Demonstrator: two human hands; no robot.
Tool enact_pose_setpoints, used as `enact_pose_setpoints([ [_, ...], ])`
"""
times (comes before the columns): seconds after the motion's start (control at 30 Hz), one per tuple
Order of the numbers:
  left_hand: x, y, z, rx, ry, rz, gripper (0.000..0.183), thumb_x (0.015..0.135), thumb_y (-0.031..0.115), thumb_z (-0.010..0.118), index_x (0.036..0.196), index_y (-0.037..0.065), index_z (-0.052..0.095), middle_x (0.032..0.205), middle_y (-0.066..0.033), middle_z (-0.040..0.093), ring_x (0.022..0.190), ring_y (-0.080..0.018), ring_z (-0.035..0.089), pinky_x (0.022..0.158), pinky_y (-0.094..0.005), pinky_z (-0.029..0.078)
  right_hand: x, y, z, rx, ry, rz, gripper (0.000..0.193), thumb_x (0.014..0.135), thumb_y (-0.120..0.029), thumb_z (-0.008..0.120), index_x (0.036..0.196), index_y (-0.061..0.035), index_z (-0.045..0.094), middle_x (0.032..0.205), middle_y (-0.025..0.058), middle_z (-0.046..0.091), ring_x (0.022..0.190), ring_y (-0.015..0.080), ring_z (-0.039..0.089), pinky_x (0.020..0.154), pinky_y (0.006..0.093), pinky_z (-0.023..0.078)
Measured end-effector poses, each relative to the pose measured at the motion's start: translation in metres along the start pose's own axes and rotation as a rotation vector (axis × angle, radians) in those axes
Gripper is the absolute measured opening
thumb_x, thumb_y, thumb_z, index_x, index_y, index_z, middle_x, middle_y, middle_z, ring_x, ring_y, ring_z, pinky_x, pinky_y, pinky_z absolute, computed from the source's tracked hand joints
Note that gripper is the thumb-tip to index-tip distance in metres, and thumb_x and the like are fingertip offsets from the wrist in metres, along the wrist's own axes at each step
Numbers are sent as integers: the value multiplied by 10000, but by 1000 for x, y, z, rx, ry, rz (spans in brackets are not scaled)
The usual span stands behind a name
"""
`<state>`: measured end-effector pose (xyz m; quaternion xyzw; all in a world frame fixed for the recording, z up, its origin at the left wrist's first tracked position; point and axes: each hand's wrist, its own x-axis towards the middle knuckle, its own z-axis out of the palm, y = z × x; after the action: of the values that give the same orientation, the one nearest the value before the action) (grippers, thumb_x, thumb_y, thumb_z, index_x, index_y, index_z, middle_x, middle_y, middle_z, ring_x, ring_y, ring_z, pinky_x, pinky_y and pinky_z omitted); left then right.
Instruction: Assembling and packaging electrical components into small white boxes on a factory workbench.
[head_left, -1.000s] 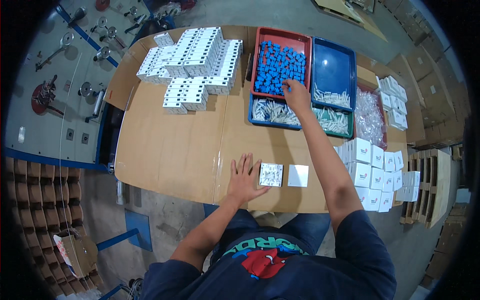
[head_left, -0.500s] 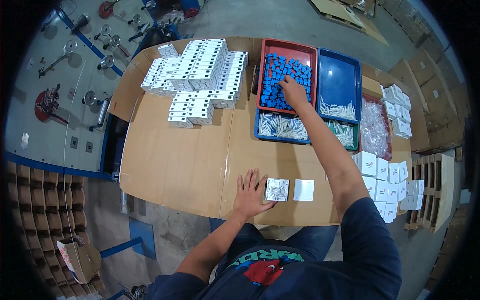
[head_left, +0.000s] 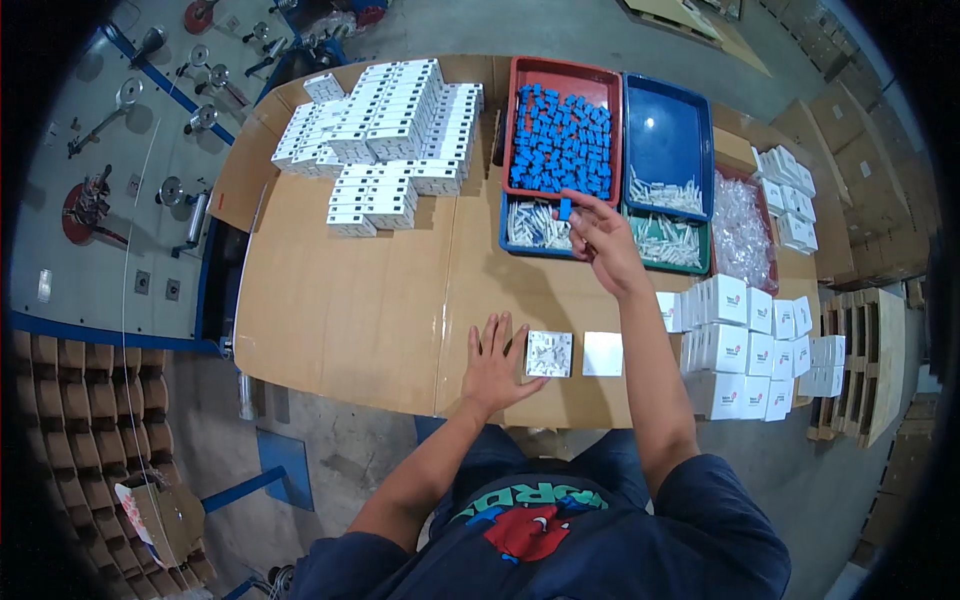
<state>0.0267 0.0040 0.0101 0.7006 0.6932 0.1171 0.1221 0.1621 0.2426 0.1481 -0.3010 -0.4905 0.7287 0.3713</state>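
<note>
Between the thumb and fingers of my right hand [head_left: 603, 240] is a small blue plastic piece [head_left: 565, 209], held up over the near edge of the bins. Behind it, a red tray [head_left: 566, 68] holds many more such blue pieces. Spread flat on the cardboard, my left hand [head_left: 492, 370] has its thumb at the lower left corner of a square white plastic housing [head_left: 549, 354]. That housing lies with detailed inner parts facing up. A plain white square plate [head_left: 602, 354] lies just right of it, beside my right forearm.
Stacked white square units [head_left: 385, 120] fill the back left of the cardboard-covered table [head_left: 340, 300]. A blue tray [head_left: 667, 125] and a green tray [head_left: 707, 248] hold slim white parts. Clear plastic bags [head_left: 742, 230] lie farther right, with stacked white boxes [head_left: 727, 345] nearer me.
My right hand has come out of the red tray toward me, with a blue piece now in its fingers. My left hand stays by the housing. The whole view has shifted slightly.
</note>
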Motion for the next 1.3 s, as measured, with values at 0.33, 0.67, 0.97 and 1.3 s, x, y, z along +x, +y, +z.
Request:
enact_pose_setpoints([
  [0.33, -2, 1, 3, 34, 27, 4, 1023, 839, 806, 547, 1605, 147, 389, 1678, -219, 261, 1585, -386, 152, 1256, -643, 49, -83, -14, 22, 149, -103, 51, 483, 985, -52, 686, 1457, -52, 579, 1152, 70, 720, 665, 40, 484, 547, 204, 364],
  [0.67, -4, 0, 10, 25, 64, -19, 1028, 813, 814, 572, 1582, 147, 432, 1679, -216, 266, 1585, -380, 175, 1257, -648, 70, -112, 2, 14, -18, -33, 40, 434, 972, -54, 701, 1397, -29, 615, 1235, 82, 728, 730, 59, 603, 546, 196, 463],
  [0.97, -2, -3, 10, 57, 83, -1, 1030, 819, 836, 538, 1599, 176, 404, 1683, -199, 269, 1589, -369, 158, 1260, -633, 92, -133, 91, -13, -407, 43, 150, 406, 903, -67, 791, 1281, 3, 659, 1074, 54, 726, 712, 43, 590, 611, 209, 493],
  [1.3, -4, -2, 7, 43, 74, 1, 1003, 826, 837, 529, 1586, 192, 422, 1684, -192, 262, 1584, -364, 167, 1256, -636, 103, -141, 134, 5, -1154, 15, -104, 360, 854, -202, 804, 1189, -105, 715, 1049, 76, 709, 845, 286, 710, 715, 385, 572],
])
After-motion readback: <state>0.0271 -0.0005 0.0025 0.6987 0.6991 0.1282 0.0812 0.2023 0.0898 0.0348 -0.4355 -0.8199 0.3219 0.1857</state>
